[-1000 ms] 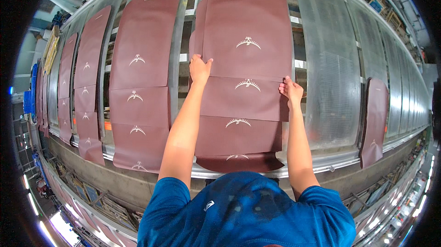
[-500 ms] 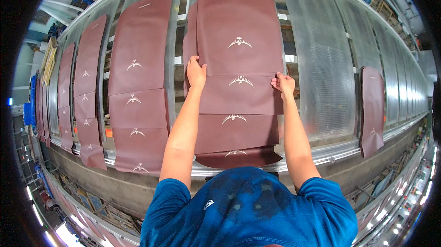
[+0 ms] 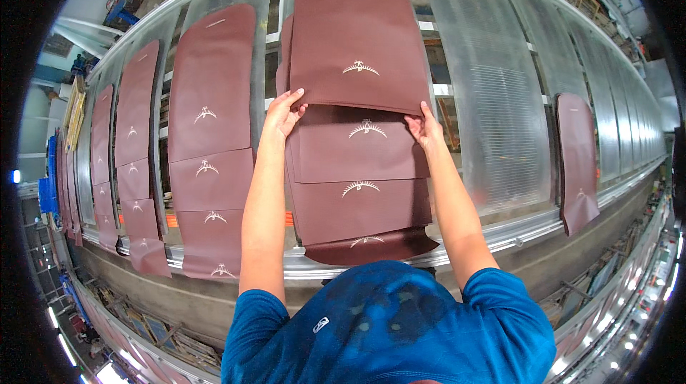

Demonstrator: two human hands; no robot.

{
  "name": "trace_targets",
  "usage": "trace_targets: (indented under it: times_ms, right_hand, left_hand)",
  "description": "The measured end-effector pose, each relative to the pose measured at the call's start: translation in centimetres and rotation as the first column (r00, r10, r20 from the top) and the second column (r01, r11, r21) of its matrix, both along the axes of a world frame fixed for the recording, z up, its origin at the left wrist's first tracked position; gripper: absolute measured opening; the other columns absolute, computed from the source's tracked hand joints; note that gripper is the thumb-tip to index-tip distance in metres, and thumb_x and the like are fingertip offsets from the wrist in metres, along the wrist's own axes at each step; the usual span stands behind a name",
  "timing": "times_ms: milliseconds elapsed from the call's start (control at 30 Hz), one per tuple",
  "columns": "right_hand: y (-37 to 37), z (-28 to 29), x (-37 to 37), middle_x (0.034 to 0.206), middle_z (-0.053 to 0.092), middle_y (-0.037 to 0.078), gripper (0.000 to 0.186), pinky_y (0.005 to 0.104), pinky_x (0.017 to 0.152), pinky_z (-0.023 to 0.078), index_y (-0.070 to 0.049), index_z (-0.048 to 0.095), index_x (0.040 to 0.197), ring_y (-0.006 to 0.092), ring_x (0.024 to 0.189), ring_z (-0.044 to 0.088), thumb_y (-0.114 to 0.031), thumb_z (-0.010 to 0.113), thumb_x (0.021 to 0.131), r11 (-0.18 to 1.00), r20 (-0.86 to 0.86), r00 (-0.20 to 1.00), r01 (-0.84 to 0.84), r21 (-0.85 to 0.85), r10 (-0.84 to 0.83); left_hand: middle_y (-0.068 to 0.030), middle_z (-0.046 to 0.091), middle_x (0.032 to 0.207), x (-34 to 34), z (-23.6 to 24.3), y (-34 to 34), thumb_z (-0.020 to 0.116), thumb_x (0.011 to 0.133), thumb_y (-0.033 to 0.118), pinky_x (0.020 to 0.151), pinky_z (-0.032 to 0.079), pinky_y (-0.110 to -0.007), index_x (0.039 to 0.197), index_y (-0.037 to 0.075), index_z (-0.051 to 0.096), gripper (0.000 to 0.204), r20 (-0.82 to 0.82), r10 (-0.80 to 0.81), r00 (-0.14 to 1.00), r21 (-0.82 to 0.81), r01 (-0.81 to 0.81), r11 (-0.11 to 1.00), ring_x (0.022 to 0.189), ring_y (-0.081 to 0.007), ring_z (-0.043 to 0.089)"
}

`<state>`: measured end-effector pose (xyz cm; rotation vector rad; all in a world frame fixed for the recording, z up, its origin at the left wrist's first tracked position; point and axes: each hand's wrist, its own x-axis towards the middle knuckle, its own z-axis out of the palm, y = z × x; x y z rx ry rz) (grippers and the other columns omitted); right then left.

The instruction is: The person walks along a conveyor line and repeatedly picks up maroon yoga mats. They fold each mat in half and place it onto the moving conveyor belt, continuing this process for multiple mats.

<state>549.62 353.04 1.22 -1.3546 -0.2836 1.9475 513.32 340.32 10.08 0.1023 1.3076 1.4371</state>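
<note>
In front of me a maroon fabric panel [image 3: 355,27] with rounded far corners and a pale winged emblem has its near edge lifted. My left hand [image 3: 286,112] pinches that edge's left corner, thumb on top. The right corner is between the thumb and fingers of my right hand [image 3: 426,127]. How many layers I hold cannot be made out. Under it lie more maroon panels [image 3: 350,159], overlapping in steps towards me, each showing a pale emblem. The nearest panel [image 3: 371,250] droops over the table's near metal rail [image 3: 493,242].
Similar stepped stacks of maroon panels [image 3: 212,127] lie to the left on long translucent boards. To the right is a bare translucent board [image 3: 493,98], then one narrow-looking maroon stack [image 3: 577,148]. Gaps between the boards show the frame beneath.
The top panel's near edge has risen off the panels below and shifted slightly left. My left hand has moved left to its corner; the right hand has shifted slightly left.
</note>
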Motion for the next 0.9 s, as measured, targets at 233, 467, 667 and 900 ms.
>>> trace_targets:
  times_ms: [233, 467, 667, 900]
  right_hand:
    - [-1.0, 3.6, 0.4, 0.078, 0.063, 0.015, 0.023, 0.0244, 0.05, 0.055, 0.006, 0.053, 0.086, 0.0236, 0.067, 0.068, -0.01, 0.07, 0.085, 0.968, 0.322, 0.944, -0.145, 0.203, 0.074]
    - [-1.0, 2.6, 2.6, 0.081, 0.067, 0.015, 0.026, 0.0257, 0.06, 0.055, 0.006, 0.062, 0.094, 0.0171, 0.066, 0.066, -0.019, 0.066, 0.089, 0.938, 0.423, 0.895, -0.258, 0.234, 0.14]
    - [-1.8, 2.5, 3.2, 0.085, 0.068, 0.015, 0.028, 0.0267, 0.064, 0.056, 0.006, 0.061, 0.096, 0.0181, 0.069, 0.067, -0.021, 0.066, 0.089, 0.913, 0.475, 0.857, -0.339, 0.226, 0.201]
    - [-2.0, 2.9, 3.7, 0.082, 0.067, 0.012, 0.025, 0.0248, 0.062, 0.055, 0.004, 0.062, 0.093, 0.0156, 0.068, 0.066, -0.021, 0.067, 0.088, 0.934, 0.444, 0.879, -0.288, 0.211, 0.171]
  left_hand:
    - [-0.0188, 0.056, 0.113, 0.1, -5.9, -3.2, 0.075, 0.079, 0.012, 0.061, 0.055, -0.028, 0.133, -0.013, 0.035, 0.072, -0.198, -0.079, 0.977, -0.165, 0.047, 0.985, 0.08, -0.0198, 0.062]
    - [-0.0234, 0.053, 0.118, 1.2, -6.9, -3.4, 0.072, 0.082, 0.013, 0.055, 0.056, -0.03, 0.129, -0.015, 0.039, 0.064, -0.248, -0.047, 0.968, -0.224, -0.01, 0.975, 0.07, -0.0239, 0.065]
    - [-0.0199, 0.063, 0.098, 1.3, -8.3, -3.8, 0.07, 0.082, 0.009, 0.044, 0.053, -0.026, 0.115, -0.015, 0.051, 0.045, -0.334, -0.004, 0.942, -0.194, -0.065, 0.979, 0.057, -0.0221, 0.064]
    - [-0.02, 0.063, 0.099, 2.4, -7.4, -3.8, 0.072, 0.08, 0.012, 0.045, 0.053, -0.025, 0.108, -0.014, 0.056, 0.041, -0.384, 0.027, 0.923, -0.214, -0.117, 0.97, 0.058, -0.0222, 0.066]
